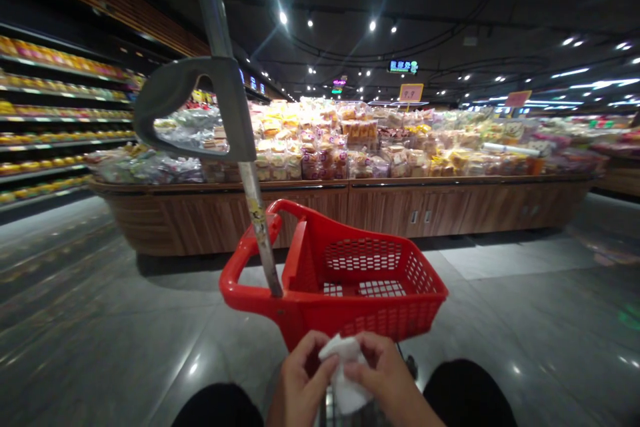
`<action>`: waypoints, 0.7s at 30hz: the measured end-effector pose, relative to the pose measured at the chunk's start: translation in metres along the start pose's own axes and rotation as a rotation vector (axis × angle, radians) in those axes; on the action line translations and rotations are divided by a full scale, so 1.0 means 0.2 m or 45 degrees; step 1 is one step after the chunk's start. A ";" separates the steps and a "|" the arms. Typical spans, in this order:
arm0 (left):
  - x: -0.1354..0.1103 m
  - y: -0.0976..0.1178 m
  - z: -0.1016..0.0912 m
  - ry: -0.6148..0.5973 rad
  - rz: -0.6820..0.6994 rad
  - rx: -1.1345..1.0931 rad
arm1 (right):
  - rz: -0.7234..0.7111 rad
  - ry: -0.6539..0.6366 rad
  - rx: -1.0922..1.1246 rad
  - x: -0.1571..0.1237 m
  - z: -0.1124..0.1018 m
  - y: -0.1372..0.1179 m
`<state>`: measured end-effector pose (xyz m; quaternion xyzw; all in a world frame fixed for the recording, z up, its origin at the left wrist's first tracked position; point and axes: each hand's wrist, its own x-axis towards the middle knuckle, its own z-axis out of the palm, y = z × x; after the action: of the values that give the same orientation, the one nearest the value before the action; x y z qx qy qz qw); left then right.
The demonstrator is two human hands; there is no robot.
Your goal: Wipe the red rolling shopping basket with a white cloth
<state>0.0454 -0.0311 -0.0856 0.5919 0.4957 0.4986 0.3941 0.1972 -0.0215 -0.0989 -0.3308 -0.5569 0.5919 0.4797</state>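
Observation:
My left hand (300, 380) and my right hand (385, 373) meet at the bottom middle of the head view, both with fingers pinched on a crumpled white tissue or cloth (343, 370). Just beyond them stands a red plastic shopping basket (350, 280) on wheels, with nothing visible inside. A grey metal pole (250, 167) with a dark grey handle (190, 107) rises from the basket's left rim. My dark-clad knees show at the bottom edge.
A long wooden display counter (350, 207) piled with bagged bread and pastries (350, 140) runs across the aisle ahead. Shelves of packaged goods (55, 120) line the left wall. Grey glossy floor tiles (525, 320) surround the basket. Price signs (411, 92) stand above the display.

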 end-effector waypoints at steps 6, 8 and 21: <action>-0.03 -0.03 -0.01 -0.184 0.009 0.025 | -0.119 0.103 -0.117 -0.03 -0.02 0.03; -0.03 -0.02 -0.01 -0.225 0.037 0.143 | -0.210 0.198 -0.314 -0.04 -0.03 0.02; -0.02 0.00 -0.02 -0.168 0.373 0.765 | 0.078 0.194 -0.160 -0.05 -0.09 0.06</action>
<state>0.0423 -0.0356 -0.0854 0.7776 0.5035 0.3421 0.1574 0.2149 -0.0230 -0.1154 -0.4211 -0.5444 0.5435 0.4805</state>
